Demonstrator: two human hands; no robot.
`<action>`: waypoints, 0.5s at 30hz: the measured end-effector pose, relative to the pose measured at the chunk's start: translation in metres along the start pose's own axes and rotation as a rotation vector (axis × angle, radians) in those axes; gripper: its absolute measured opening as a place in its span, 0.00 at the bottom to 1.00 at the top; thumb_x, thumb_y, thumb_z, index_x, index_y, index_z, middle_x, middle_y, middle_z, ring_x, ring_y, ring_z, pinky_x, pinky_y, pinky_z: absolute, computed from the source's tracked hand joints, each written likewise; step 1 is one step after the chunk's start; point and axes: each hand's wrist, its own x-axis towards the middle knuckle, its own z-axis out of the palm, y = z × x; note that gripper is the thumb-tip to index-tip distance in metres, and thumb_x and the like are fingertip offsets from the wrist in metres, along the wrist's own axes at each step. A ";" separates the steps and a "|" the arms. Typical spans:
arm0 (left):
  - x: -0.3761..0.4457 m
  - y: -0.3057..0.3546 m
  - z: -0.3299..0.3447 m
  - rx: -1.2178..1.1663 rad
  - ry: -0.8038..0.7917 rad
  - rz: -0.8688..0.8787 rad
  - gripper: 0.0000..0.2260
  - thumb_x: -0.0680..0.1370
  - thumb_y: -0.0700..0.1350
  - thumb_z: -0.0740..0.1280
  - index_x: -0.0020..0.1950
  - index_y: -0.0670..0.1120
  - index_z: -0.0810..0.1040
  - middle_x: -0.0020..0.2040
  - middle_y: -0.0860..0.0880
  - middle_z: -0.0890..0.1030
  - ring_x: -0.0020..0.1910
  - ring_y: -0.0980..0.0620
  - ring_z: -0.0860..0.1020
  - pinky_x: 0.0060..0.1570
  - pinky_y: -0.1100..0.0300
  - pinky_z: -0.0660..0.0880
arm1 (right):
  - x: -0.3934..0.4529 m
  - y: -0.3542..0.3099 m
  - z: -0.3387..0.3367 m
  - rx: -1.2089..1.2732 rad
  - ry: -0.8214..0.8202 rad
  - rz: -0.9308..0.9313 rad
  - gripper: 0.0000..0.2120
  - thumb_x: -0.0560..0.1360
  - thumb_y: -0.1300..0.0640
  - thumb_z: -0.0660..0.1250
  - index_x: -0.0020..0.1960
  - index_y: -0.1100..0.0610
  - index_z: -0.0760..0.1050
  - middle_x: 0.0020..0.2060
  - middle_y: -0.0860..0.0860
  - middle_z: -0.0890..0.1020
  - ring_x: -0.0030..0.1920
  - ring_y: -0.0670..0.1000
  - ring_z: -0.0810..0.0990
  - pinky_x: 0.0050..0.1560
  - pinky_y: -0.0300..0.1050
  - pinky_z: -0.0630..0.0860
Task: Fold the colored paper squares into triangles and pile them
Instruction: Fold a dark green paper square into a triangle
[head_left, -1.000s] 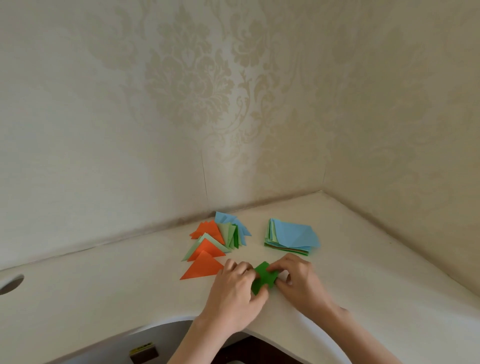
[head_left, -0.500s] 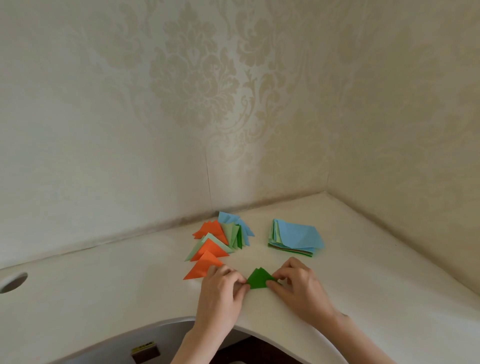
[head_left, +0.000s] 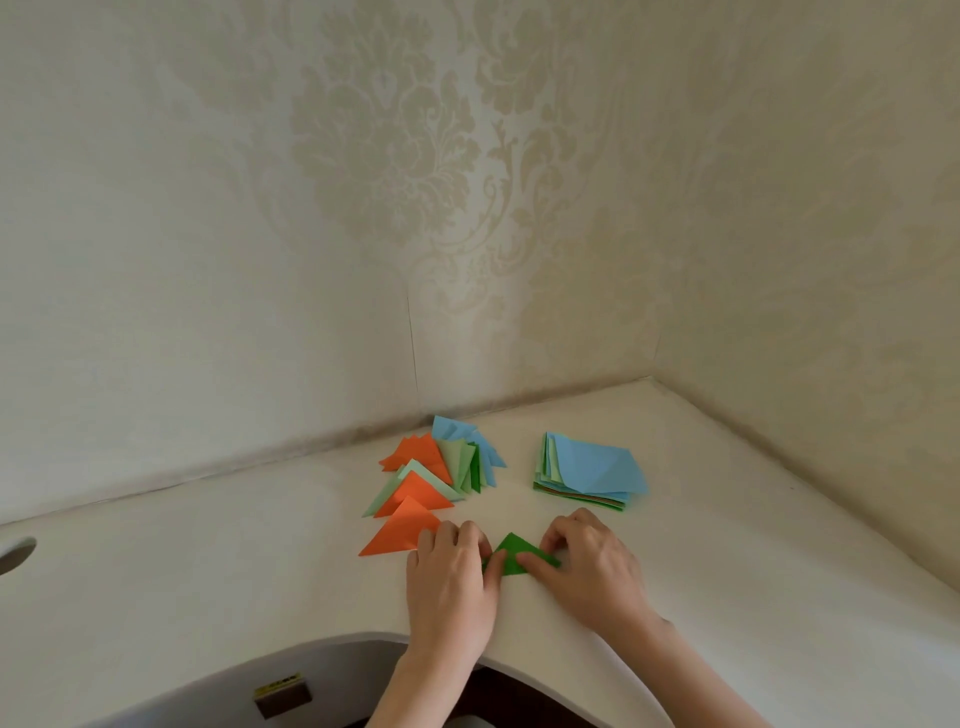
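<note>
Green triangle (head_left: 514, 555) lay flat on desk (head_left: 208, 561), lower centre of frame, between both hands. Left hand (head_left: 449, 577) pressed its left corner, right hand (head_left: 587, 564) its right, fingers flattened. Long edge ran left-right, apex pointed up-frame. Folded pile (head_left: 431, 480) sat up-left, nearer left hand.

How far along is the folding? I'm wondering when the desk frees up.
Done: a pile of triangles lies spread near the wall. In hand: both hands, left and right, press a green triangle flat on the desk. Left: a stack of squares, blue on top, several sheets thick.
</note>
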 end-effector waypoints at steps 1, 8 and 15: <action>0.000 -0.003 0.000 -0.026 0.004 0.000 0.13 0.68 0.49 0.77 0.37 0.51 0.72 0.34 0.55 0.73 0.34 0.52 0.69 0.32 0.60 0.66 | 0.000 0.002 0.000 0.024 -0.006 -0.001 0.14 0.71 0.37 0.68 0.43 0.46 0.71 0.43 0.42 0.73 0.44 0.43 0.73 0.37 0.35 0.67; 0.001 -0.017 0.002 -0.210 -0.027 -0.005 0.09 0.71 0.41 0.74 0.41 0.51 0.75 0.38 0.58 0.74 0.38 0.55 0.70 0.36 0.58 0.71 | 0.001 0.015 -0.005 0.222 -0.026 -0.033 0.12 0.70 0.50 0.74 0.40 0.47 0.70 0.37 0.43 0.73 0.36 0.42 0.70 0.36 0.35 0.66; -0.004 -0.011 -0.008 -0.231 -0.017 0.040 0.08 0.74 0.37 0.70 0.42 0.49 0.76 0.40 0.57 0.74 0.40 0.55 0.72 0.37 0.61 0.73 | -0.004 0.016 0.002 0.283 0.033 -0.078 0.13 0.70 0.58 0.74 0.38 0.49 0.70 0.35 0.44 0.72 0.34 0.43 0.69 0.36 0.33 0.66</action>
